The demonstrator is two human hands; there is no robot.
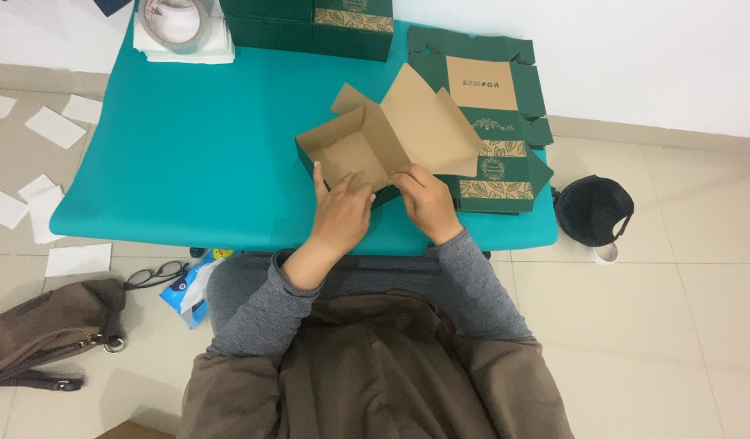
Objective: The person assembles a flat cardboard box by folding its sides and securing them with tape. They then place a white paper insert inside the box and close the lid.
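A half-folded cardboard box (391, 134), brown inside and dark green outside, lies on the teal table (188, 162). My left hand (341, 215) presses the box's near wall with fingers spread, the index finger along its left corner. My right hand (428, 199) pinches the near edge of the brown flap next to it. Under and behind the box lies a stack of flat dark green box blanks (493, 97) with leaf patterns.
Folded green boxes (310, 24) stand at the table's back. A tape roll (176, 20) rests on white sheets at back left. On the floor lie white paper strips (54, 126), a brown bag (45, 329), glasses (155, 275), a blue packet (192, 284) and a black cap (594, 210).
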